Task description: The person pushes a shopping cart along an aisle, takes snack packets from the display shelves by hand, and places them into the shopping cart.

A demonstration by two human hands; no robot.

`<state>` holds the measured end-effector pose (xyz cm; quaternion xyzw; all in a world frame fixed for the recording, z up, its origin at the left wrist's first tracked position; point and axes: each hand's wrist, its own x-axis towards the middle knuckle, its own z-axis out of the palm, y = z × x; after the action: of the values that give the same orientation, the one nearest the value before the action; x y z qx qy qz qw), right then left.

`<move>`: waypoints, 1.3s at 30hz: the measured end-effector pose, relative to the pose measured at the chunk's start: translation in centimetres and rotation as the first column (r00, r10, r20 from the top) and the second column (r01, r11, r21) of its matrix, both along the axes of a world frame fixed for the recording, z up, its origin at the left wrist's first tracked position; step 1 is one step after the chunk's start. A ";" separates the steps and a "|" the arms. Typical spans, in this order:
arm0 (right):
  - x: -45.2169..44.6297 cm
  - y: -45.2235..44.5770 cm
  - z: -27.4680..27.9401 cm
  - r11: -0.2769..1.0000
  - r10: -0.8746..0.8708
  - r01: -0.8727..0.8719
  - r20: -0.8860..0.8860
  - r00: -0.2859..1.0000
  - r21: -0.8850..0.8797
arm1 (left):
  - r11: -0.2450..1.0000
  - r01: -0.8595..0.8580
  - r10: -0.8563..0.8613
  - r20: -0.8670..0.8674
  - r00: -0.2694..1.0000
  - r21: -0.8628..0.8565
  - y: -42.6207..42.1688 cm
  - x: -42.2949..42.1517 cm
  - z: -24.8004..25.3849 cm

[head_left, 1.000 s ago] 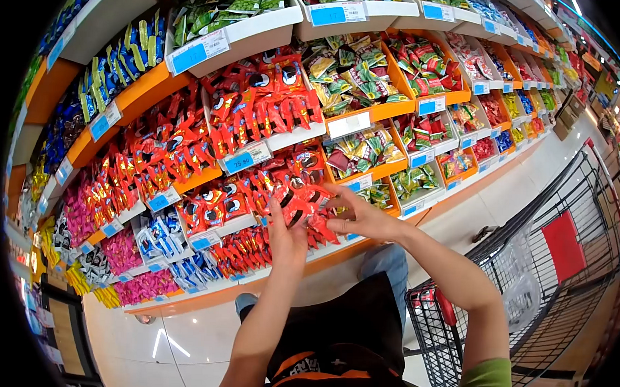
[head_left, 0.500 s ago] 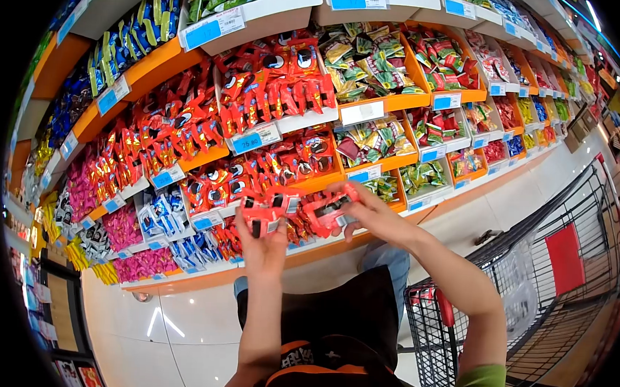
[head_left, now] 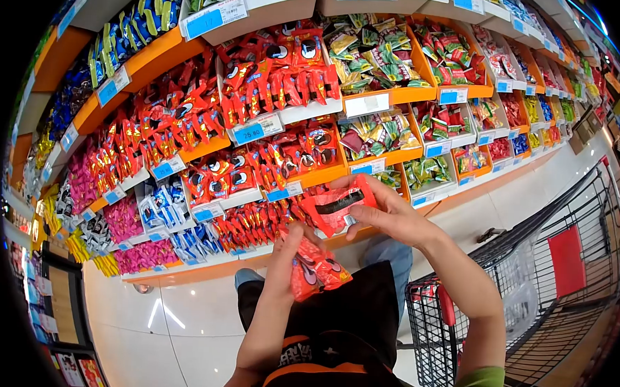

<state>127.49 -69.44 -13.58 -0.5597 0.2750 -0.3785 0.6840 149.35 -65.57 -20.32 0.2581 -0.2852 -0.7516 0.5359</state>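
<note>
My left hand (head_left: 284, 260) is closed around small red snack packets (head_left: 318, 271), which hang to its right above the dark apron. Their exact number cannot be made out. Higher and to the right, my right hand (head_left: 392, 214) pinches another red packet (head_left: 337, 207) with a black strip across its face, thumb on its front. The two hands are close together but apart. Behind them, matching red packets (head_left: 217, 179) fill several trays of the shelf.
Tiered shelves hold sorted packets, with green and yellow ones (head_left: 378, 61) to the right and pink ones (head_left: 125, 227) lower left. Blue price tags (head_left: 255, 130) line the shelf edges. A wire shopping cart (head_left: 427, 351) stands close on my right, on the tiled floor (head_left: 137, 338).
My left hand has lowered and moved right, bringing its red packets down toward the apron. The packet in my right hand has turned, showing more of its face.
</note>
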 end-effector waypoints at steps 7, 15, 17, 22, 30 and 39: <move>0.3 0.4 0.1 0.999 0.040 -0.039 0.044 0.998 -0.037 | 0.996 -0.031 0.050 0.231 0.972 -0.083 0.8 -0.3 2.0; 0.2 0.5 0.3 0.998 0.070 -0.070 0.078 0.994 0.000 | 0.987 -0.047 0.086 0.261 0.961 -0.152 1.4 -0.7 2.8; 0.2 0.5 0.3 0.998 0.066 -0.066 0.086 0.994 -0.005 | 0.988 -0.050 0.085 0.254 0.964 -0.145 1.4 -0.7 2.8; -1.5 1.1 0.8 0.901 -0.184 0.149 -0.048 0.982 -0.407 | 0.997 0.004 0.008 0.154 0.988 -0.078 1.5 -1.1 2.4; -17.1 14.9 -1.0 -0.433 -0.897 0.841 0.252 -0.364 -0.325 | 0.950 0.003 0.071 -0.225 0.972 0.311 -0.5 0.3 1.9; -16.1 24.6 -30.5 0.248 -0.384 0.955 -0.921 -0.059 -0.165 | 0.860 0.321 -0.112 -0.469 0.876 0.396 2.5 -2.1 -1.0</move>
<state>111.34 -44.85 -44.08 -0.1845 0.9172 -0.2500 0.2495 147.25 -63.11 -21.33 0.1712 -0.0006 -0.8922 0.4180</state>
